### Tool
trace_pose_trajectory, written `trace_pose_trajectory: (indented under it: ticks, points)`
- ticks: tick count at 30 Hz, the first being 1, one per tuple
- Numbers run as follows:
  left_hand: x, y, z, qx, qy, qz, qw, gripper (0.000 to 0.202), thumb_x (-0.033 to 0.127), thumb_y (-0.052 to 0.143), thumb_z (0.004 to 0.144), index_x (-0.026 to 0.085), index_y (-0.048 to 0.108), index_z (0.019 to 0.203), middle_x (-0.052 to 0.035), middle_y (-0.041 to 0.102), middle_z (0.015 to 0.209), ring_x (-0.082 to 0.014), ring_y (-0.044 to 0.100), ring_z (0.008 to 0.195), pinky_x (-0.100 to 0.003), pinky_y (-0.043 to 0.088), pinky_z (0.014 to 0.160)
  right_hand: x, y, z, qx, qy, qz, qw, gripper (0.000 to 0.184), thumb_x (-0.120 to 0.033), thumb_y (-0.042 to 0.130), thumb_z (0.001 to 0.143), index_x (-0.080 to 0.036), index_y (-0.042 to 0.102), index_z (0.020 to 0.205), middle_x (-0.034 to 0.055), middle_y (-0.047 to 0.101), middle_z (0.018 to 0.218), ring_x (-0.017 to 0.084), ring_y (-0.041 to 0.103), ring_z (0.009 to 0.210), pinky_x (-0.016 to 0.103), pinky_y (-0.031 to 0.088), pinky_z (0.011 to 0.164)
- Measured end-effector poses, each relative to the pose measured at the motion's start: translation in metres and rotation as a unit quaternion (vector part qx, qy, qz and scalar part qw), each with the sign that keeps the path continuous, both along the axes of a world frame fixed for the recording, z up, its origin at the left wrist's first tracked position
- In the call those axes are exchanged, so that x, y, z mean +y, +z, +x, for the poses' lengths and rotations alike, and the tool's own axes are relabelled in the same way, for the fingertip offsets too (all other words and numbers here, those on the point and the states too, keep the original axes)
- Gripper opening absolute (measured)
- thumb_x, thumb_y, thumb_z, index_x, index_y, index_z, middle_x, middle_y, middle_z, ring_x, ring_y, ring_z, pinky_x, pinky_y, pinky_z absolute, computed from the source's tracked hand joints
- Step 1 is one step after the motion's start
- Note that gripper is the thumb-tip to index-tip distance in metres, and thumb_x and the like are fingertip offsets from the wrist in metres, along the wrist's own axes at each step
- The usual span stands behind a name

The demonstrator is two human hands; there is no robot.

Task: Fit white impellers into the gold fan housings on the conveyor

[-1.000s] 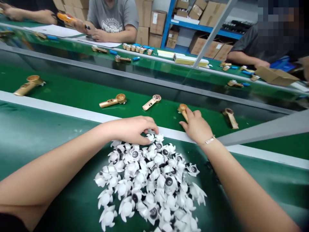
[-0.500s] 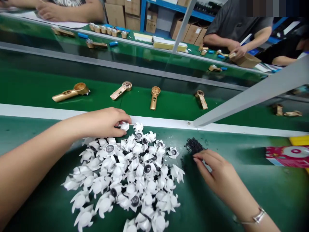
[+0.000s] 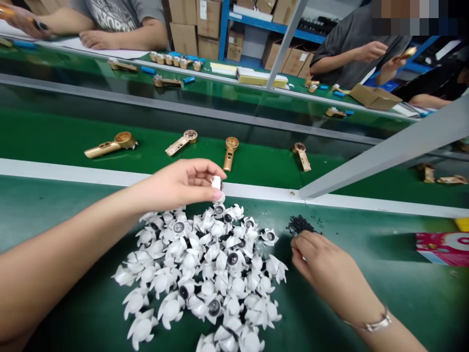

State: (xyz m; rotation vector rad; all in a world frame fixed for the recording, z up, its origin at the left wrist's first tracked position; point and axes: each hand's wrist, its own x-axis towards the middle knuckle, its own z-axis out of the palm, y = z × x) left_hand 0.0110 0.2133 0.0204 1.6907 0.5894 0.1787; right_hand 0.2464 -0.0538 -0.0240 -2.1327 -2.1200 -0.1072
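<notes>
Head view, near field: left hand [image 3: 176,186] is raised just above the far edge of the pile of white fan impellers [image 3: 205,274], thumb and fingertips pinched shut on a single white impeller [image 3: 217,183]. The piece is clear of the heap, held close over the white strip [image 3: 110,175] that edges the tabletop [image 3: 54,215].

Right hand [image 3: 322,266] lies low on the tabletop to the right of the pile, fingers curled loosely, tips at the near edge of a small heap of black bits [image 3: 299,225]. Can't tell whether it has pinched one yet; the fingertips hide the contact. Metal bracelet [image 3: 370,325] on that wrist.

My read of the step: one impeller picked, the other hand fetching a small black part from the heap. The next move would call for a clean pinch on a single bit out of a loose cluster, then lining it up with the impeller hub. Fine work, as both pieces are small.

Head view, mid field: gold handheld fan bodies lie on the conveyor belt [image 3: 54,134] beyond the strip, well apart from each other; the nearest gold fan body [image 3: 230,152] lies just past the left hand. A grey frame bar [image 3: 384,154] slants across on the right. Red packet [image 3: 441,242] at the right edge of the tabletop.

Head view, far field: other people's hands and sleeves at the far bench, handling similar gold parts; cardboard boxes [image 3: 208,24] on shelving behind.
</notes>
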Motion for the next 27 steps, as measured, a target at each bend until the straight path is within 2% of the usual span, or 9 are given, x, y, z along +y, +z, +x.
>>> trace_pose_trajectory:
  ticks: [2,4,6,8,11,15,19,24,27]
  points:
    - [-0.011,0.001,0.002,-0.045,-0.009,-0.064,0.997,0.039,0.032,0.08,0.079,0.02,0.065,0.112,-0.0068,0.072,0.112,-0.0149,0.069,0.093,-0.026,0.057,0.082,0.018,0.016,-0.011,0.071,-0.022,0.037,0.997,0.013,-0.016,0.048,0.095,-0.019,0.056,0.084,0.005,0.061,0.08,0.017,0.057,0.067,0.029,0.048,0.057]
    - [-0.024,0.003,0.002,-0.081,-0.009,-0.124,0.989,0.041,0.025,0.081,0.079,0.02,0.065,0.116,-0.0085,0.071,0.119,-0.0151,0.071,0.094,-0.026,0.058,0.081,0.038,0.035,-0.029,0.196,-0.04,0.097,0.975,0.009,-0.015,0.05,0.094,-0.021,0.053,0.088,0.0026,0.058,0.082,0.015,0.055,0.069,0.027,0.047,0.058]
    - [-0.036,0.006,0.001,-0.108,-0.006,-0.169,0.98,0.043,0.021,0.083,0.076,0.021,0.066,0.116,-0.0076,0.074,0.113,-0.0146,0.073,0.087,-0.025,0.059,0.077,0.058,0.05,-0.05,0.309,-0.023,0.144,0.94,0.01,-0.014,0.051,0.094,-0.022,0.054,0.091,0.0016,0.057,0.084,0.015,0.056,0.074,0.027,0.047,0.063]
    - [-0.045,0.009,0.0,-0.117,-0.009,-0.196,0.974,0.043,0.018,0.083,0.075,0.02,0.068,0.116,-0.0046,0.077,0.098,-0.0143,0.074,0.081,-0.024,0.059,0.075,0.074,0.06,-0.066,0.345,0.022,0.152,0.926,0.011,-0.012,0.051,0.094,-0.022,0.055,0.093,0.0016,0.058,0.088,0.015,0.057,0.08,0.027,0.047,0.069]
    - [-0.051,0.015,-0.003,-0.117,-0.003,-0.223,0.968,0.041,0.014,0.083,0.075,0.02,0.071,0.115,-0.0003,0.077,0.08,-0.0143,0.075,0.078,-0.024,0.059,0.076,0.088,0.065,-0.079,0.325,0.05,0.158,0.931,0.012,-0.01,0.054,0.092,-0.021,0.056,0.092,0.001,0.059,0.087,0.014,0.056,0.08,0.026,0.045,0.068]
    - [-0.05,0.019,-0.004,-0.121,0.011,-0.249,0.961,0.04,0.011,0.083,0.074,0.019,0.072,0.111,0.002,0.077,0.076,-0.0125,0.076,0.076,-0.022,0.059,0.076,0.093,0.063,-0.079,0.302,0.03,0.168,0.938,0.012,-0.01,0.054,0.092,-0.022,0.057,0.091,0.0022,0.061,0.086,0.015,0.058,0.08,0.027,0.047,0.067]
    - [-0.051,0.013,-0.001,-0.124,0.018,-0.265,0.956,0.038,0.011,0.083,0.074,0.019,0.073,0.11,0.0032,0.078,0.075,-0.0102,0.075,0.075,-0.018,0.059,0.074,0.089,0.061,-0.079,0.255,0.047,0.181,0.949,0.016,-0.009,0.055,0.091,-0.024,0.056,0.095,0.0035,0.065,0.089,0.018,0.063,0.081,0.031,0.05,0.07]
    - [-0.048,0.014,0.0,-0.163,0.068,-0.275,0.945,0.03,0.011,0.083,0.073,0.019,0.076,0.101,0.0014,0.079,0.08,-0.0115,0.076,0.076,-0.02,0.061,0.076,0.082,0.06,-0.077,0.175,0.124,0.198,0.957,0.045,-0.004,0.059,0.085,-0.026,0.057,0.124,0.0081,0.067,0.106,0.025,0.065,0.091,0.042,0.052,0.081]
    - [-0.031,0.031,-0.009,-0.206,0.12,-0.192,0.952,0.03,0.014,0.084,0.073,0.02,0.076,0.1,0.0024,0.079,0.083,-0.0126,0.076,0.078,-0.021,0.061,0.077,0.112,0.058,-0.073,0.2,0.105,0.201,0.953,0.047,-0.012,0.054,0.091,-0.032,0.053,0.133,0.0055,0.069,0.11,0.025,0.067,0.095,0.043,0.053,0.083]
